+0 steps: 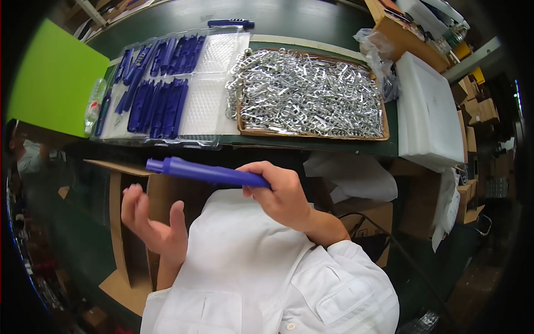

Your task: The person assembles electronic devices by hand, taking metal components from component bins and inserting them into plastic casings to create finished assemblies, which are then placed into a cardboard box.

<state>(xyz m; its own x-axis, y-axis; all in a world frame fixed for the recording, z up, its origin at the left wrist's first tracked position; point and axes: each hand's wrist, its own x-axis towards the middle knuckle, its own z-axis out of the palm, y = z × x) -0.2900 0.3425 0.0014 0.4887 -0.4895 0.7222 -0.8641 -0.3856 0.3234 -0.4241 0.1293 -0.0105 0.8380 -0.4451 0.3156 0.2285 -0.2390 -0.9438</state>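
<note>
My right hand [279, 192] is wrapped round one end of a long blue plastic handle-shaped part [208, 172]. Its narrower stepped end points left, held in the air before my body. Below that end, my left hand [154, 225] is raised with its fingers apart, touching nothing. On the bench ahead, a clear plastic tray [208, 108] carries several blue plastic shell pieces [158, 108] in two rows. Beside it, a shallow cardboard box [386, 131] is heaped with small shiny metal parts [311, 92].
A clear plastic bottle [93, 106] lies by a bright green panel [53, 78] at the left. Another blue piece [231, 24] lies behind the tray. White foam sheets [428, 111] stand at the right. An open cardboard carton [130, 245] is below my left hand.
</note>
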